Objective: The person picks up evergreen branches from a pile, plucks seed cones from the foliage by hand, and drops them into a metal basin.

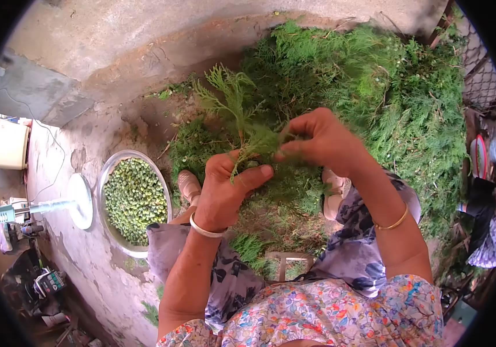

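A green evergreen sprig with flat, scaly leaves stands up from my left hand, whose fingers and thumb are closed around its stem. At the sprig's right side, my right hand is pinched against the foliage. Its fingertips and the leaves there are blurred, so any small piece between them cannot be made out. Cut evergreen branches lie heaped in front of me and to the right. On my left, a round metal basin holds many small green cones.
A pale wall rises at the far side. Left of the basin a fan lies across the view, with a cable and clutter beyond. Wire mesh and household items line the right. My feet rest on the ground among the branches.
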`<state>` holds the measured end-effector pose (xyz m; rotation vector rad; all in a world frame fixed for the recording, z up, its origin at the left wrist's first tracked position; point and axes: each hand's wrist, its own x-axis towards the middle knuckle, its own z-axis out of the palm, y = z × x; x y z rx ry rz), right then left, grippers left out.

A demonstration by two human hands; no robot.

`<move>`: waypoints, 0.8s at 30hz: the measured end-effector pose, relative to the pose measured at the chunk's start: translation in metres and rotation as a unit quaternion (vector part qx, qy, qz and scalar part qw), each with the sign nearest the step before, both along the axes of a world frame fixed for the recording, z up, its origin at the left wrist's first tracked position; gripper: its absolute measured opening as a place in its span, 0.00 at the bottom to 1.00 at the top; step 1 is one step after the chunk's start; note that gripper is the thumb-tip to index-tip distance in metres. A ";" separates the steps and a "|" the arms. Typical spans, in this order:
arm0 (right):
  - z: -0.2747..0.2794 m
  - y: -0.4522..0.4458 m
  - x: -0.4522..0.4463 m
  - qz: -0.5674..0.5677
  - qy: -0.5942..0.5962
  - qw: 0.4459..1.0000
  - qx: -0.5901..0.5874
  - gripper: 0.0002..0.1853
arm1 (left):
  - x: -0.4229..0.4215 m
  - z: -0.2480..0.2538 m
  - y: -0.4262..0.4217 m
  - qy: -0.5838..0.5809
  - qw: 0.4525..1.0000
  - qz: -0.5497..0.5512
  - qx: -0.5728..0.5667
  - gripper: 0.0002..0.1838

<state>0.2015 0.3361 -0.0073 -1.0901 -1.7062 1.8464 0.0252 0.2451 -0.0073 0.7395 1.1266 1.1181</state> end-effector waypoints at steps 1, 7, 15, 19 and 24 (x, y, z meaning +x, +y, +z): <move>-0.004 -0.001 0.000 0.000 0.000 1.000 -0.001 0.08 | 0.000 0.000 0.001 -0.002 1.000 -0.011 0.018 0.11; -0.004 -0.008 -0.008 0.016 0.039 0.999 0.022 0.08 | -0.002 0.000 0.002 -0.014 0.999 -0.037 0.025 0.12; 0.007 0.017 0.009 -0.305 0.030 0.952 -0.017 0.08 | 0.007 0.001 -0.003 0.041 0.997 -0.054 -0.024 0.13; 0.016 0.016 0.015 -0.289 0.170 0.929 -0.157 0.11 | -0.004 -0.010 0.000 -0.101 0.994 0.004 -0.037 0.15; 0.017 0.002 0.008 -0.177 0.177 0.954 -0.167 0.09 | -0.004 -0.015 0.003 -0.088 0.996 0.031 -0.010 0.15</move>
